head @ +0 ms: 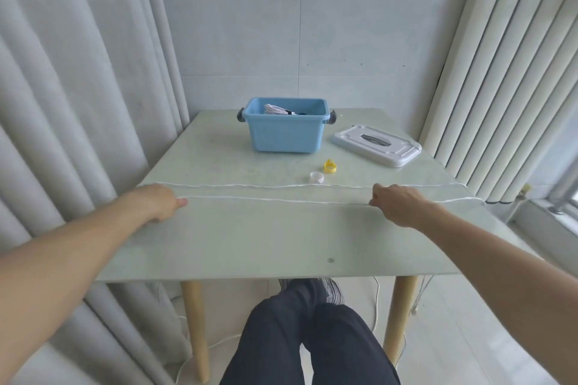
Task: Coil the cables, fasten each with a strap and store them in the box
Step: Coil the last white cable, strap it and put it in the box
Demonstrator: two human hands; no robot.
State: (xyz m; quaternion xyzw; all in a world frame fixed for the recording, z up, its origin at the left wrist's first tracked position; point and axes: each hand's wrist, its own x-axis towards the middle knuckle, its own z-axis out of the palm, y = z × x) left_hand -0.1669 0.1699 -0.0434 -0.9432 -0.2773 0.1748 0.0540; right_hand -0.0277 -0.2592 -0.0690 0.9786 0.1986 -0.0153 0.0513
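While 2 cable (275, 199) runs are lying straight across the table (250, 237) from left edge to right, the left hand (158, 201) and right hand (395, 201) are pinching the near run, stretched well apart, probably to straighten it for coiling. 2 straps (316, 177) are waiting beside the box (284, 134) near the far edge.

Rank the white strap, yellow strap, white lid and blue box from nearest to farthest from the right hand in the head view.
From the right hand:
1. white strap, just beyond the cable, to the hand's left.
2. yellow strap, slightly farther back.
3. white lid, toward the table's back right.
4. blue box, back centre.
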